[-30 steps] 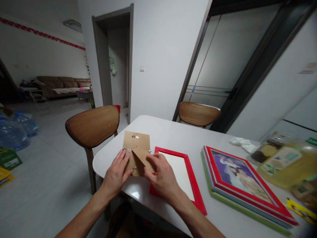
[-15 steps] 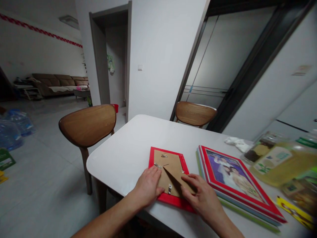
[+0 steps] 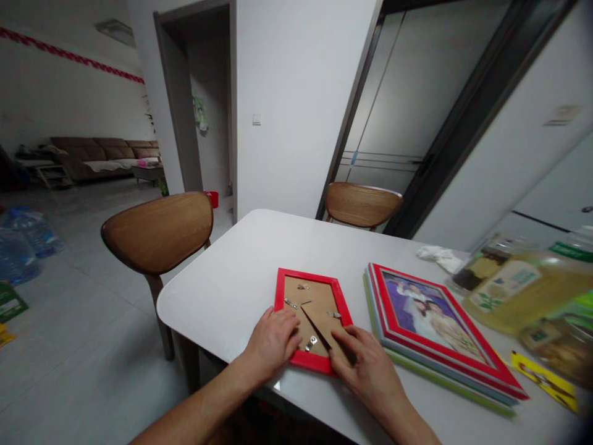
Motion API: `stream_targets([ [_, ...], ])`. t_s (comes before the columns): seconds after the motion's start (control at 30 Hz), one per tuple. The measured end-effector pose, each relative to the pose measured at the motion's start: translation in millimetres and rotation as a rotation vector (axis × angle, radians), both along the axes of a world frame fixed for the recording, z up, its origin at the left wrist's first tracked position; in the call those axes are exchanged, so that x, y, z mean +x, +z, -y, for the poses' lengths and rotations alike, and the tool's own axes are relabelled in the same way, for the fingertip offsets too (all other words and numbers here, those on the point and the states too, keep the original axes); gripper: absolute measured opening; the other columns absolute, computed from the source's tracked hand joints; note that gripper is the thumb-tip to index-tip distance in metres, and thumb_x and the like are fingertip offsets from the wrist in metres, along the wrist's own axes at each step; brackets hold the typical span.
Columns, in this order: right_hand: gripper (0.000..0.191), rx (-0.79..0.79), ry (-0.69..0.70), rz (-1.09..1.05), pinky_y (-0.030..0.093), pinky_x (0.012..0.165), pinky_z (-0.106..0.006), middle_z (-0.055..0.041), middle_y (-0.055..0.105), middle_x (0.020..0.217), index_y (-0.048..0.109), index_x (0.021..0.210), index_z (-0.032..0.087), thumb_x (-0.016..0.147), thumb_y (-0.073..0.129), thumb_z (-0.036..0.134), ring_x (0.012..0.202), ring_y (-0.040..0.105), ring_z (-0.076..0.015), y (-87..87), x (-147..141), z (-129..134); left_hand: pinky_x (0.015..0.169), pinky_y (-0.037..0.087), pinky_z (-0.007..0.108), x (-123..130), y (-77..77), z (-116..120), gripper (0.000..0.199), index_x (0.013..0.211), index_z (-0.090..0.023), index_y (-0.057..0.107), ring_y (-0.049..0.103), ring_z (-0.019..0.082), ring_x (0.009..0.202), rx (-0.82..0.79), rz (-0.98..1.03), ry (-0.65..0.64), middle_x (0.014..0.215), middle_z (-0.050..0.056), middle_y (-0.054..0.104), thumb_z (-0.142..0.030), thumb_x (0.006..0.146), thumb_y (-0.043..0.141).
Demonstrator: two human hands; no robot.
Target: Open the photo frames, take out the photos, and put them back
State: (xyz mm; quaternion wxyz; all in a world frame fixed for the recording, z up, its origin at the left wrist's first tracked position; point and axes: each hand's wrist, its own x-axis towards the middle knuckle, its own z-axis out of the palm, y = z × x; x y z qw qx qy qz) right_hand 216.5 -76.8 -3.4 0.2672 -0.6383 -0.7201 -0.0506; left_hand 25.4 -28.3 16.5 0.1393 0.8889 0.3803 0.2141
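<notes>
A red picture frame [image 3: 309,360] lies face down on the white table, its brown backing board [image 3: 322,298] showing. Small metal clips sit around the board, and a brown stand flap [image 3: 316,327] slants across it, slightly raised. My left hand [image 3: 273,340] grips the frame's left edge, fingers curled over the board. At the lower right, my right hand [image 3: 364,364] is closed around the frame's edge and the flap's low end, which its fingers partly hide. Right of it lies a stack of frames, topped by a red-framed photo [image 3: 433,318] of people in wedding clothes.
On the table's right side stand a large bottle of yellow liquid [image 3: 523,290], clear containers [image 3: 486,266], a yellow packet [image 3: 544,380] and a crumpled white tissue [image 3: 438,255]. Wooden chairs [image 3: 160,232] flank the white table [image 3: 222,278]. Water bottles [image 3: 32,232] stand on the floor.
The view has shifted slightly. The clips on the right and bottom of the backing board now point at different angles, the right one lying more over the board. Both hands stay at the frame.
</notes>
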Motion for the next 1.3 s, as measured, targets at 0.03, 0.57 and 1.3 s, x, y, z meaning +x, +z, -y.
stream_targets([
  [0.03,0.029,0.014,0.008,0.014,0.044,0.077,-0.035,-0.0109,0.056,0.091,0.061,0.091,0.016,0.068,0.051,0.030,0.085,0.053,-0.0208,-1.5,0,-1,0.096,0.025,0.041,-1,-1.6,2,0.028,0.101,-0.018,0.050,0.045,0.020,0.107,0.003,0.013,-0.027,0.113,0.008,0.054,-0.028,0.075,0.053],
  [0.57,0.027,-0.154,0.371,0.153,0.034,0.081,-0.038,-0.0068,0.051,0.109,0.057,0.099,0.027,0.078,0.041,0.034,0.101,0.041,-0.0223,24.0,-34,-12,0.099,0.018,0.037,-17,-1.5,-3,0.029,0.086,-0.016,0.054,0.043,0.019,0.110,-0.085,0.065,-0.073,0.112,0.008,0.054,-0.035,0.066,0.063],
  [1.3,0.032,-0.198,-0.034,0.160,0.037,0.075,-0.030,-0.0102,0.053,0.088,0.062,0.089,0.015,0.079,0.033,0.023,0.083,0.047,-0.0192,17.9,0,-48,0.099,0.017,0.039,-19,-3.2,-3,0.027,0.085,-0.017,0.053,0.042,0.020,0.110,-0.097,0.070,-0.076,0.113,0.006,0.053,-0.027,0.063,0.065],
])
